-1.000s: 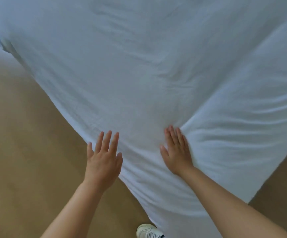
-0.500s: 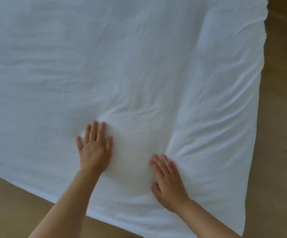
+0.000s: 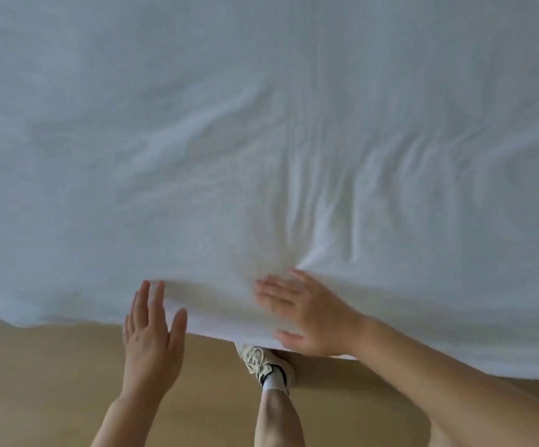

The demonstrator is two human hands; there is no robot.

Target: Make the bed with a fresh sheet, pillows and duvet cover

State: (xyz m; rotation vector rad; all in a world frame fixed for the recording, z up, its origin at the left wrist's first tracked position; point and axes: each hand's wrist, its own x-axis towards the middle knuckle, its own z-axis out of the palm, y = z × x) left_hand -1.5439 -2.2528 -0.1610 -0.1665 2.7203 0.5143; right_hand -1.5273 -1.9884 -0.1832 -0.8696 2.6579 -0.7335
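One white sheet point(image 3: 261, 124) fills the upper two thirds of the view, spread wide and running out of the picture at the top, the left and the right. Its near edge hangs in a wavy line above a tan floor point(image 3: 35, 382). The cloth is mostly smooth, with one long soft ridge left of the middle and a cluster of narrow creases fanning upward from the spot just above the right hand.

Two bare hands are in view, both with bare forearms. The left hand point(image 3: 152, 337) is open, its fingers straight and close together, pointing up toward the sheet. Its fingertips reach the sheet's near edge, while the palm lies over the floor. Whether the tips press the cloth or only meet it cannot be told.

The right hand point(image 3: 306, 314) is also open and lies flat on the sheet near its edge, fingers spread and pointing left, thumb down by the hem. It is slightly blurred. Neither hand grips or pinches the cloth.

Between the two arms one leg point(image 3: 277, 417) shows, bare below the knee, with one white sock and one pale laced shoe point(image 3: 261, 362). The toe of the shoe is tucked under the sheet's hanging edge, just below the right hand.
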